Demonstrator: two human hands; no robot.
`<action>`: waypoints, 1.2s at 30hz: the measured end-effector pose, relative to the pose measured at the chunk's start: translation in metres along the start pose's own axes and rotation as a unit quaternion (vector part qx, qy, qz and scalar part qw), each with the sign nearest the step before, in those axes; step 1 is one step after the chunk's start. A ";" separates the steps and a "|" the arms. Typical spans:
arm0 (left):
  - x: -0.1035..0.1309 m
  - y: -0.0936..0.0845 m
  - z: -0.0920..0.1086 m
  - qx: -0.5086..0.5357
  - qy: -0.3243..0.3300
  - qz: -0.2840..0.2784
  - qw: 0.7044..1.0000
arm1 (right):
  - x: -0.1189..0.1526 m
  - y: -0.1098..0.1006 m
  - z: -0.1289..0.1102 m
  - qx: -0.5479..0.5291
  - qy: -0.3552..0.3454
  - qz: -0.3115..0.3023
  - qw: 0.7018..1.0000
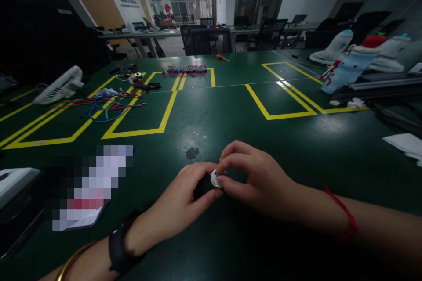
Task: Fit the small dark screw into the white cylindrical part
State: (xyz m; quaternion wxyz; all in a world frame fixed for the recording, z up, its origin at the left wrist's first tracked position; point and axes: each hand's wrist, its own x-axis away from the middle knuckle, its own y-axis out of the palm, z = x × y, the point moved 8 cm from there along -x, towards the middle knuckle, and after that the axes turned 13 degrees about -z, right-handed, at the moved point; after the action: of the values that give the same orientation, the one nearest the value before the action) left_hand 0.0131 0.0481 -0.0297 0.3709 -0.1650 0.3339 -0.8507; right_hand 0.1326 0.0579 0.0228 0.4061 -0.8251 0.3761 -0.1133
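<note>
A small round white part with a silvery rim (216,179) sits between my two hands, low over the green table. My left hand (178,193) grips its side between thumb and curled fingers. From the right, the thumb and index finger of my right hand (263,180) pinch at its top face, where small dark marks show. Fingertips cover part of it, so I cannot make out exactly what it is. A dark worn patch (192,153) marks the tabletop just beyond my left hand.
Loose coloured wires (105,106) and a white fan-like piece (61,87) lie left; a wire bundle (187,70) and orange screwdriver (222,58) lie farther back. A blurred-out phone (95,189) is left of my hands. A light-blue figure (349,68) stands right, near white fan-like pieces (332,48).
</note>
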 end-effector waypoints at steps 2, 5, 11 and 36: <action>0.000 -0.001 0.000 0.002 -0.001 0.005 1.000 | 0.001 -0.005 0.002 -0.026 -0.001 0.014 1.000; 0.000 -0.002 0.001 0.007 -0.004 0.006 1.000 | 0.009 -0.014 0.013 -0.061 0.019 0.032 0.997; 0.000 -0.002 0.001 0.003 -0.010 0.004 1.000 | 0.031 0.002 0.046 -0.015 0.051 -0.068 0.996; 0.002 0.001 -0.001 -0.001 -0.011 -0.006 1.000 | 0.050 -0.008 0.076 -0.239 0.109 0.042 0.964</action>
State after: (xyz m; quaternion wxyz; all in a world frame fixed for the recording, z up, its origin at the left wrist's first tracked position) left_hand 0.0117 0.0472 -0.0312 0.3689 -0.1768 0.3298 -0.8508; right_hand 0.2090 0.0698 -0.0259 0.1586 -0.8643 0.4684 -0.0920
